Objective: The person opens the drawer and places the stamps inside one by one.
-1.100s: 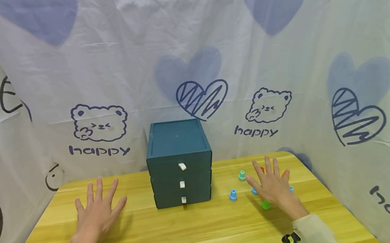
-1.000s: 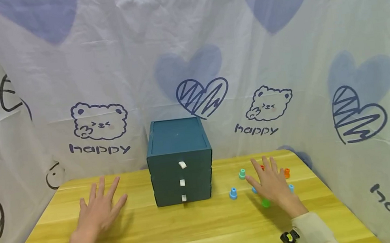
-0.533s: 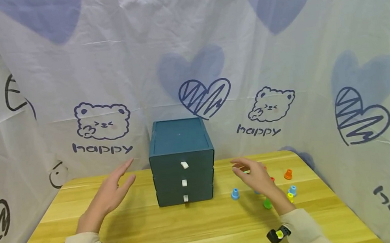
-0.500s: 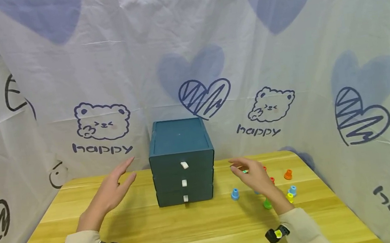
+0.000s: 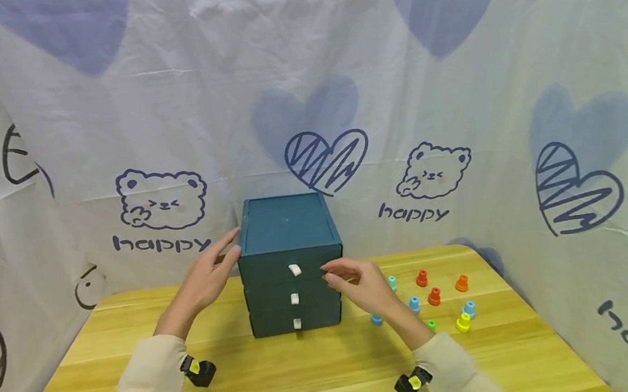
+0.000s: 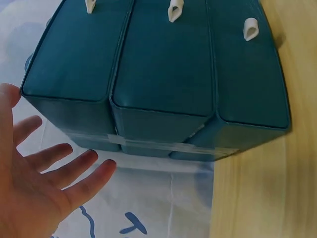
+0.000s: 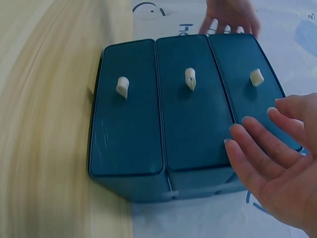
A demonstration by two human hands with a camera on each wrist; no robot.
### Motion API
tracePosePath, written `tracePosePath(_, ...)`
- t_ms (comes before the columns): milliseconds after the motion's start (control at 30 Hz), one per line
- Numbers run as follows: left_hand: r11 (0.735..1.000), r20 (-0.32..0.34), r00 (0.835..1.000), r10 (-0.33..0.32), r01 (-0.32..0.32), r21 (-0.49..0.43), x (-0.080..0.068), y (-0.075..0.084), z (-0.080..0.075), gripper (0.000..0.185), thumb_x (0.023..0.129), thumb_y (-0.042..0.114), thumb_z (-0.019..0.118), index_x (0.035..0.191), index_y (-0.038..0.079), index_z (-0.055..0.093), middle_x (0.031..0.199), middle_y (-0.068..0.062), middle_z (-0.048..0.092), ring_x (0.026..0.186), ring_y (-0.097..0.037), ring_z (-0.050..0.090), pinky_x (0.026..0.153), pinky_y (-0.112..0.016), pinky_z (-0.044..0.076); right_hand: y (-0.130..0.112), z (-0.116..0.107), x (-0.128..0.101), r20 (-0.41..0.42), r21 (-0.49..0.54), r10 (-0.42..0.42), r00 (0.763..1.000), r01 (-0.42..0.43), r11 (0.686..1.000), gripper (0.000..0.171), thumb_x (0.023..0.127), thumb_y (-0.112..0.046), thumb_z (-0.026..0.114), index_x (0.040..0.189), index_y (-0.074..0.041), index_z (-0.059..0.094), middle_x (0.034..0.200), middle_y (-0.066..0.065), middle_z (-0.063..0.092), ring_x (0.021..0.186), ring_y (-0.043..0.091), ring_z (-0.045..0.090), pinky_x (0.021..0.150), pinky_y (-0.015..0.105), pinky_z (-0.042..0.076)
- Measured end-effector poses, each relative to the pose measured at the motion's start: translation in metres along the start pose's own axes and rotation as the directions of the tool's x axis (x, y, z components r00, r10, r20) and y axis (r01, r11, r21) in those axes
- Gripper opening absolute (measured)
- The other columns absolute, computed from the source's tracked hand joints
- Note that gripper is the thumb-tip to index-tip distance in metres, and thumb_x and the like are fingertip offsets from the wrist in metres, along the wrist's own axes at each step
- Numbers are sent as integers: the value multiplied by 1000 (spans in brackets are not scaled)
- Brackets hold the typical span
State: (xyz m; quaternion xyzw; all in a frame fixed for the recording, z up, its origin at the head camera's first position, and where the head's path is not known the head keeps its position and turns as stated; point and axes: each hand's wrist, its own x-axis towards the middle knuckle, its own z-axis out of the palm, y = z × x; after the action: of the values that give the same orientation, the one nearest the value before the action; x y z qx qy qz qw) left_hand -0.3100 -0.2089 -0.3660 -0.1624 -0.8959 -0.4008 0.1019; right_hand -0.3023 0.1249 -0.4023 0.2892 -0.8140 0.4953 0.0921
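"Above the table (image 5: 276, 385), what do the hands hold?"

"Nothing. The left hand (image 5: 202, 281), fingers spread, is at the left side of the drawer box (image 5: 286, 237); whether it touches, I can't tell. The right hand (image 5: 366, 283), fingers loosely bent, is just in front of the top drawer's right part (image 5: 329, 258)."

"Farther off?"

"Small coloured pegs (image 5: 434, 297) stand right of the box, which sits upright, drawers shut. Behind hangs printed cloth (image 5: 216, 136)."

Wood-grain table (image 5: 287, 381) under teal drawer unit (image 5: 289, 249) and small coloured pegs (image 5: 434, 297).
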Motion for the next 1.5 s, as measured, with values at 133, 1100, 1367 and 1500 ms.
tracePosePath(133, 1000, 16, 1000, -5, 5, -3, 7, 3, -1, 57, 111, 45, 39, 164, 23, 32, 169, -17, 31, 142, -48, 49, 111, -67, 45, -6, 8, 5, 26, 4, -9, 1000, 9, 1000, 29, 102, -21, 65, 130, -12, 71, 119, 10, 76, 100, 22, 74, 85, 25, 60)
tracePosePath(1100, 980, 169, 985, -41, 73, -185, 38, -1, -11, 55, 108, 37, 54, 157, 13, 45, 168, -23, 29, 143, -50, 45, 101, -57, 57, -26, 40, 27, -27, 40, 10, 1000, -9, 999, 24, 99, -21, 71, 120, -11, 77, 107, 10, 80, 87, 20, 77, 77, 23, 62)
tracePosePath(1367, 965, 207, 977, -43, 94, -244, 38, 0, -14, 57, 108, 37, 54, 158, 13, 43, 170, -22, 24, 148, -49, 40, 104, -58, 55, -28, 45, 28, -52, 78, 22, 998, -18, 997, 24, 99, -19, 71, 118, -7, 78, 109, 14, 80, 93, 27, 78, 79, 19, 61)
tracePosePath(1500, 964, 215, 976, -45, 99, -248, 39, 1, -16, 57, 108, 36, 54, 158, 12, 42, 170, -23, 23, 148, -50, 39, 105, -59, 54, -29, 45, 28, -56, 99, 34, 998, -29, 995, 23, 98, -17, 72, 117, -7, 79, 111, 14, 80, 96, 28, 78, 79, 16, 60)
